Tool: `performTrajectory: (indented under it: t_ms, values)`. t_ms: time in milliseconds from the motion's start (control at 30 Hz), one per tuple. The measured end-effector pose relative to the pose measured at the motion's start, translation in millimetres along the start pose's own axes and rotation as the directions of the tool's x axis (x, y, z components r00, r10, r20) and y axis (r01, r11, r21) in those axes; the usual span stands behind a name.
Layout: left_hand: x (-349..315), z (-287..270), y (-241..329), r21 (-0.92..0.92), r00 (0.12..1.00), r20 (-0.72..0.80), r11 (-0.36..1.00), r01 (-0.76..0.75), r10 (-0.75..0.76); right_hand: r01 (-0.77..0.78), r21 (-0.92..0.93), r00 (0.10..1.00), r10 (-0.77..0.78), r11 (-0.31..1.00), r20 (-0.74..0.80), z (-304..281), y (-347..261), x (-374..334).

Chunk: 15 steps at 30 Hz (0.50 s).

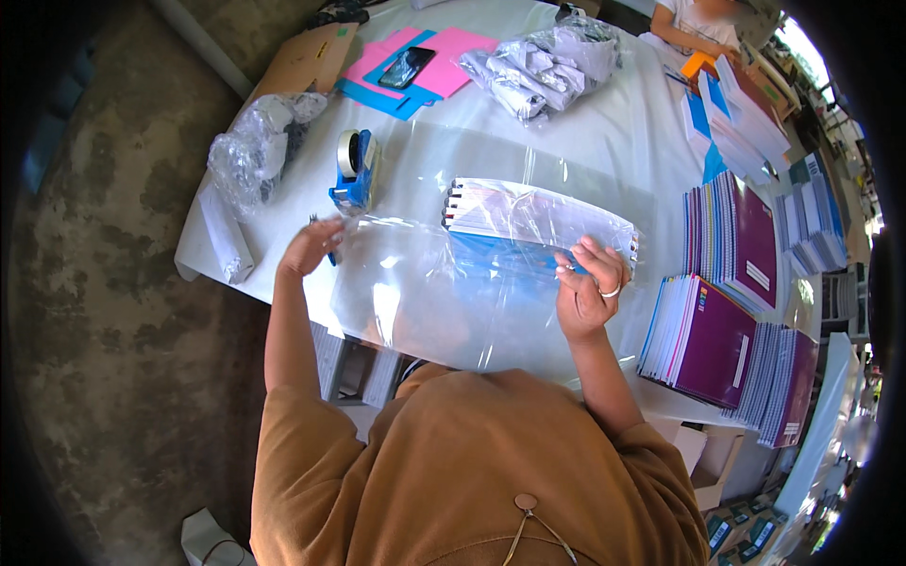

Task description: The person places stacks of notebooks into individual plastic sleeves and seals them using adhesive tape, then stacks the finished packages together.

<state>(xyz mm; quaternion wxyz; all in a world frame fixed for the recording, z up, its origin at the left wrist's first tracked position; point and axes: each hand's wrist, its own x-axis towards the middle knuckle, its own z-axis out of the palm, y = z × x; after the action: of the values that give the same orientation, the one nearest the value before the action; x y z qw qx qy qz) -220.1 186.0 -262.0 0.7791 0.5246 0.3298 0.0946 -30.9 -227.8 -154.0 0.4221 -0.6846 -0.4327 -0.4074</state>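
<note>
My left hand (314,247) is at the table's near left edge, its fingers closed around a slim dark-blue pen-like tool (331,258). Just beyond it stands a blue tape dispenser (354,173) with a roll of tape. In front of me a stack of spiral-bound notebooks (528,209) lies on a wide sheet of clear plastic film (406,283), with shiny film over its top too. My right hand (593,283), a ring on one finger, is at the stack's near right corner. Its curled fingers appear to pinch the film; the fingertips are partly hidden.
Purple-covered notebooks (703,330) stand in piles along the right, with more books (746,118) behind. Crumpled plastic (547,66) and a phone (407,68) on coloured sheets (462,61) lie at the back. More crumpled plastic (255,156) is at left. Another person (694,28) sits at far right.
</note>
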Motion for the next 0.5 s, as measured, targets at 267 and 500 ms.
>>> performTrajectory:
  t_ms: [267,500]
  values:
    - [-50,172,84,0.549,0.563,-0.372,0.664,-0.508,0.738,0.011,-0.037,1.000,-0.010,0.999,0.018,-1,9,-3]
    - [-138,330,-11,-0.032,0.992,-0.081,0.995,-0.098,0.095,0.019,0.014,0.998,-0.019,1.000,0.051,-9,5,3]
